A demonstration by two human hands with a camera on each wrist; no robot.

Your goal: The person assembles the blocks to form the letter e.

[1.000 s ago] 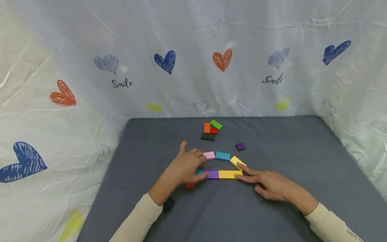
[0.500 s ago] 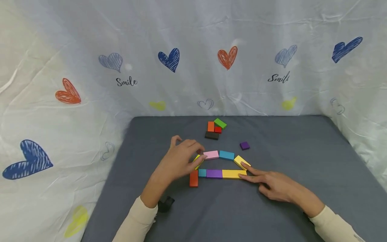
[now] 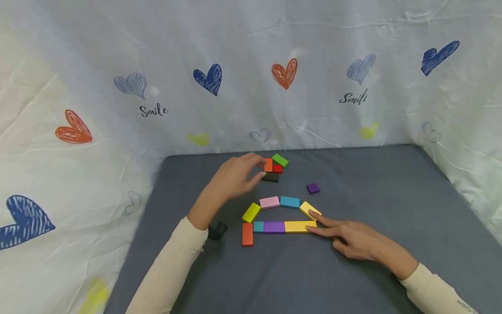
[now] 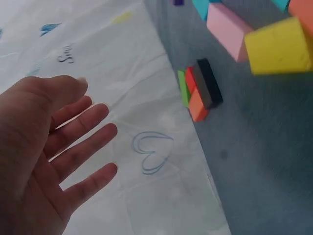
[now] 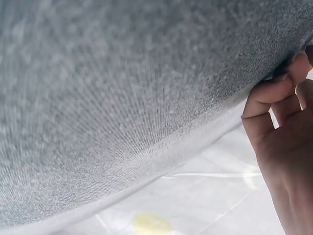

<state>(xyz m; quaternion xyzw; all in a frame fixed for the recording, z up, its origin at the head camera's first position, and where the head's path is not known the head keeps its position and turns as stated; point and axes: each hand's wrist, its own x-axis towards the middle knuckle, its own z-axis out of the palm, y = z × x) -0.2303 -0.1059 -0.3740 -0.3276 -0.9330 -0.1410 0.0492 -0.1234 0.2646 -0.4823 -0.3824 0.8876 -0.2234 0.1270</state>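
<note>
My left hand (image 3: pixel 234 176) reaches over the far part of the table, fingers apart and holding nothing. Its fingertips overlap a cluster of an orange block (image 3: pixel 268 165), a black block (image 3: pixel 270 177), a red block (image 3: pixel 277 168) and a green block (image 3: pixel 280 160). Two extended fingers of my right hand (image 3: pixel 354 240) touch the light yellow block (image 3: pixel 307 208) and the long yellow block (image 3: pixel 297 226). In line with the latter lie a purple block (image 3: pixel 274 227), a small teal block (image 3: pixel 258 226) and an upright-set red-orange block (image 3: pixel 247 234). Above them curve a lime-yellow block (image 3: pixel 251 212), a pink block (image 3: pixel 269 202) and a blue block (image 3: pixel 290 202).
A small dark purple block (image 3: pixel 313 188) lies apart, behind the blue one. Grey cloth (image 3: pixel 372 183) covers the table, and a white curtain (image 3: pixel 243 52) printed with hearts hangs behind. A dark object (image 3: pixel 217 231) shows beside my left wrist.
My left hand has moved away from the lime-yellow and pink blocks, up to the far cluster. The lime-yellow block is now uncovered. My right fingers have stayed at the yellow blocks.
</note>
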